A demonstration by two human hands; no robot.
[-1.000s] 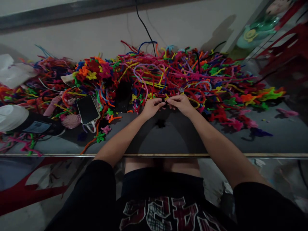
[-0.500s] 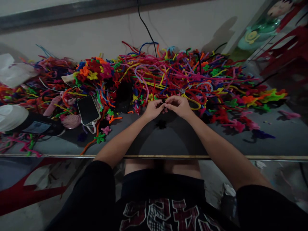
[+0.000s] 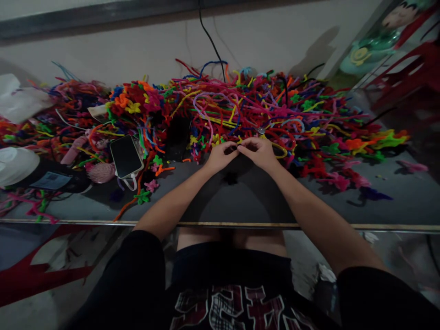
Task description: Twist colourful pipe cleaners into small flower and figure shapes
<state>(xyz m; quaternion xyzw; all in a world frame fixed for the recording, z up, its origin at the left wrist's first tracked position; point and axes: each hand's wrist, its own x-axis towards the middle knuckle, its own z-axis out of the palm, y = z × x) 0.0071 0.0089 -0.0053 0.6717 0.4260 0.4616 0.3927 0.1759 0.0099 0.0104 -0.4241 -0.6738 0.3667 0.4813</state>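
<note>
My left hand [image 3: 222, 156] and my right hand [image 3: 258, 152] meet above the dark table, fingertips nearly touching. Both are closed in a pinch on something small and dark that I cannot make out. Just below them a black fuzzy flower shape [image 3: 231, 178] lies on the table. Scissors with yellow handles [image 3: 282, 150] lie beside my right hand, partly hidden by it. Behind both hands stretches a tangled heap of coloured pipe cleaners [image 3: 254, 98].
A phone [image 3: 126, 156] with a white cable, a pink bristly brush [image 3: 101, 173] and a large dark bottle with a white top [image 3: 51, 175] are at the left. Fuzzy pink and red pieces [image 3: 338, 179] lie at the right. The table's front edge [image 3: 237, 224] runs below my forearms.
Both hands have shifted very slightly to the right, fingertips still together. The things on the table lie as before.
</note>
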